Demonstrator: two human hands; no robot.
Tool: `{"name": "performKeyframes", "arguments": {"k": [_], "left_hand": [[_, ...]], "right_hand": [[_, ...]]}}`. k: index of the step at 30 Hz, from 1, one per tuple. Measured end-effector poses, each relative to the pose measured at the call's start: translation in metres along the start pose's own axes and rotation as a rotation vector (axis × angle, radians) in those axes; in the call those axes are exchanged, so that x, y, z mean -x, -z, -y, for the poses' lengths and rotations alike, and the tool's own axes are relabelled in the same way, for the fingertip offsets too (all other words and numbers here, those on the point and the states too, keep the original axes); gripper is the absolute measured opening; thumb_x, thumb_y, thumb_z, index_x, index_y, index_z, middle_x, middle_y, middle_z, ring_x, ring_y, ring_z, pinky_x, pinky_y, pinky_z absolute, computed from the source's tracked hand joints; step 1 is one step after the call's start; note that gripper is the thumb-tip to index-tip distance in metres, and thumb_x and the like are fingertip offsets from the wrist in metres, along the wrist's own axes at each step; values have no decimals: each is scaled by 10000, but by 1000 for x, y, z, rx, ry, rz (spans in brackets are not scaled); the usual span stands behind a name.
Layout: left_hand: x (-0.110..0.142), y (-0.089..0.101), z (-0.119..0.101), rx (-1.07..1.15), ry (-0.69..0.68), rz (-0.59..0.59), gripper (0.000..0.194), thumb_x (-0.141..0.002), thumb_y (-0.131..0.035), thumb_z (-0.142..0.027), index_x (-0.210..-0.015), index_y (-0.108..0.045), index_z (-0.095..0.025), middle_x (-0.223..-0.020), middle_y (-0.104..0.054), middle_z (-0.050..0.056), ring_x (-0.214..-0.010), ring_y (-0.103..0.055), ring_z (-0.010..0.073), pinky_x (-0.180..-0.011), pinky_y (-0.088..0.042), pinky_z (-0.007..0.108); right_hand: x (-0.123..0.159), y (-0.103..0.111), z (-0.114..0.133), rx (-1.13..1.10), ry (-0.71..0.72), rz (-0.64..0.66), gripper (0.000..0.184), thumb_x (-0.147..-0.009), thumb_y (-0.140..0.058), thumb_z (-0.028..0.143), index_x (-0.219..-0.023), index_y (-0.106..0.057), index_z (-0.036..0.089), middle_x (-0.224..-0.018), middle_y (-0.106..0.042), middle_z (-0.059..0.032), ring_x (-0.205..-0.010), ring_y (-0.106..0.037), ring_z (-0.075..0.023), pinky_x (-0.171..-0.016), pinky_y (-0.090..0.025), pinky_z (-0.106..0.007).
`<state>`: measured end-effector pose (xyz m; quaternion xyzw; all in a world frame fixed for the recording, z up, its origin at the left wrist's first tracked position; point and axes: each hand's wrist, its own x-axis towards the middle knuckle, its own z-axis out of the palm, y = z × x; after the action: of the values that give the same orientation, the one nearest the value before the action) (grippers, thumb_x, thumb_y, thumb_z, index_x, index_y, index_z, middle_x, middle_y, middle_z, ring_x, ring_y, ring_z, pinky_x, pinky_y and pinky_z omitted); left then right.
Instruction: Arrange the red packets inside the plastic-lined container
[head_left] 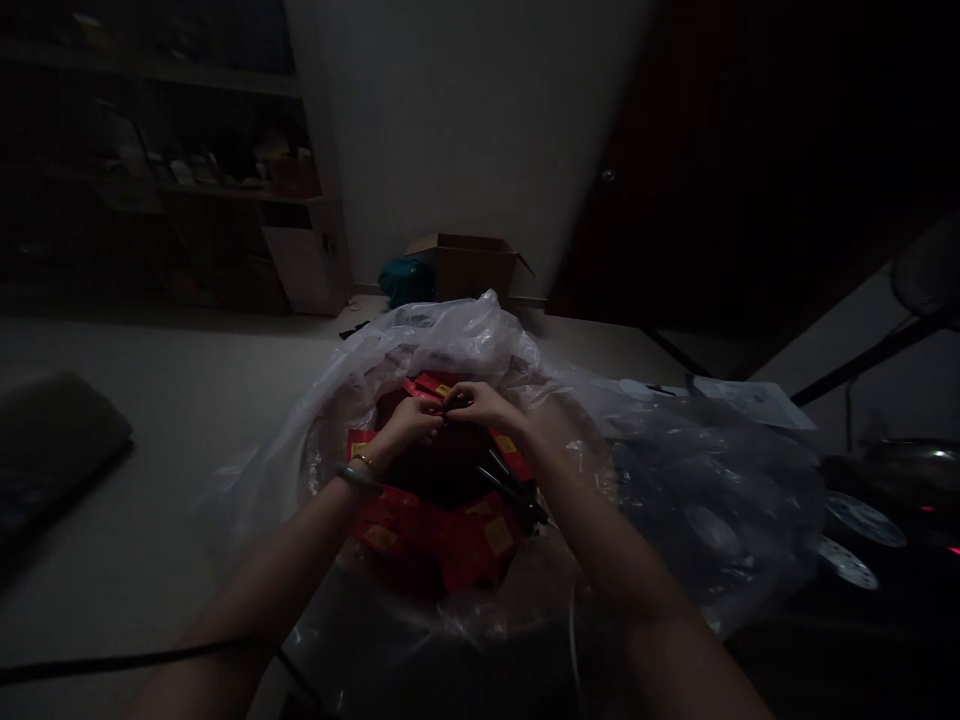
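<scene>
My left hand (411, 428), with a bracelet (360, 476) at the wrist, has its fingers closed in a pinch. Close against it, my right hand (484, 403) is also closed, thumb and fingertips together. What they pinch is too dark and small to make out. Just behind the fingertips lies a red packet (425, 383) with a yellow patch. Below the hands, several more red packets (480, 545) line a round container covered with clear plastic sheeting (480, 335). Dark, shiny stick-like pieces (506, 485) lie by my right forearm.
An open cardboard box (472, 268) and a teal bag (406, 281) stand by the wall. Shelves (225, 185) are at left. On the right are more plastic sheeting (675, 480) and patterned plates (866, 518). A dark cord (150, 658) crosses near my left forearm. The room is dim.
</scene>
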<state>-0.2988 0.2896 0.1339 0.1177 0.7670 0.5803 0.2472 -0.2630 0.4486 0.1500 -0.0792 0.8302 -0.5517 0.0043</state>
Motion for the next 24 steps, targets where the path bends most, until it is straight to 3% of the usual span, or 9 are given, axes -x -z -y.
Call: {"name": "performKeyframes", "arguments": {"k": [9, 13, 19, 24], "left_hand": [[-13, 2, 16, -47, -119, -65, 300, -617, -736, -134, -900, -637, -124, -578, -583, -39, -454, -548, 69, -431, -450, 151], [-13, 3, 18, -63, -143, -59, 309, -610, -753, -157, -893, -635, -123, -555, -575, -46, -442, -547, 67, -431, -433, 142], [-11, 5, 19, -7, -140, -16, 287, -607, -738, -146, -870, -628, -116, -537, -579, -43, -435, -549, 71, -435, -429, 147], [-6, 9, 15, 65, -142, 9, 247, -600, -672, -101, -840, -617, -114, -507, -565, -52, -426, -529, 79, -417, -395, 153]], "right_hand": [[12, -5, 10, 401, 62, 30, 167, -654, -655, 103, -812, -669, 156, -785, -661, 7, -744, -599, -133, -660, -416, -216], [19, -8, 20, 573, 50, -2, 202, -663, -699, 144, -861, -670, 173, -789, -660, 5, -715, -587, -132, -610, -378, -206], [26, -15, 28, 719, 31, 28, 120, -744, -681, 237, -854, -650, 199, -762, -655, -6, -709, -597, -162, -591, -344, -227], [33, -20, 27, 768, 154, 37, 144, -810, -615, 245, -940, -617, 182, -944, -643, -51, -846, -596, -174, -666, -387, -241]]}}
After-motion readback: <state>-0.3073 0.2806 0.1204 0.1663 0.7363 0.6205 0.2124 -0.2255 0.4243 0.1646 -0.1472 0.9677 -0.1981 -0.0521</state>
